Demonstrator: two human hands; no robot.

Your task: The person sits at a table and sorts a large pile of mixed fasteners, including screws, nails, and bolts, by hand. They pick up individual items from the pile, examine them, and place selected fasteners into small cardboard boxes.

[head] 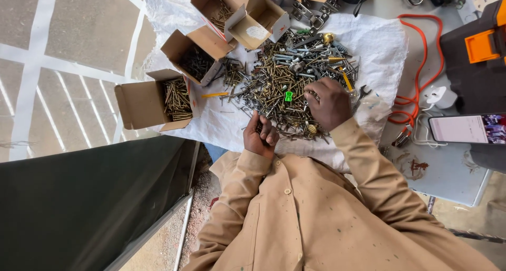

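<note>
A heap of mixed screws (pixel 284 86), brass and steel, lies spread on a white sack (pixel 379 44) across a table. The right hand (pixel 329 102) rests palm-down on the heap's near edge, fingers curled into the screws; what it pinches cannot be told. The left hand (pixel 261 136), just beside the heap's near edge, is closed around a small bunch of screws. Four open cardboard boxes (pixel 142 102) of sorted screws sit to the left, one at the sack's edge. A phone (pixel 466 128) and orange cable (pixel 416 65) lie right. Sharp points could prick fingers; the edge box looks liable to be nudged off.
</note>
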